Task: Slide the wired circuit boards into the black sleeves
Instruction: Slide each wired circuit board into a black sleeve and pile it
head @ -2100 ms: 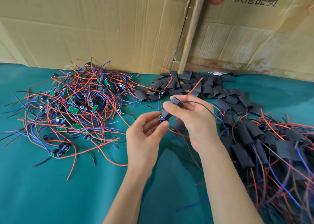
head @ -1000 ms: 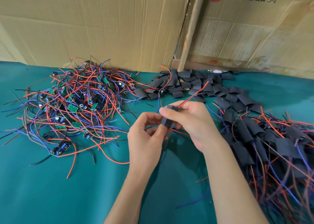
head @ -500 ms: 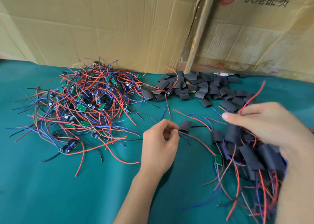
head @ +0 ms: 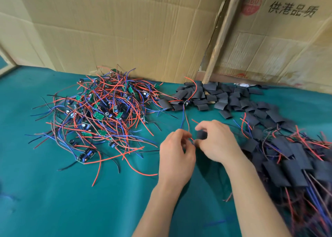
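Teal cloth-covered table (head: 53,200), backed edge to edge by creased cardboard sheets (head: 116,30) with a wooden slat (head: 218,39) leaning between them. Far left, a tangle of wired circuit boards (head: 100,114) with red, blue and black leads; centre back, a loose heap of empty black sleeves (head: 212,96); along the right edge, a pile of sleeved boards (head: 287,161). Bare cloth across the near left and between the forearms. Left hand (head: 176,156) mid-table, fingers curled, pinching thin red and blue leads. Right hand (head: 217,143) just beside it, fingers curled round one black sleeve (head: 201,134); blurred, board inside not discernible.
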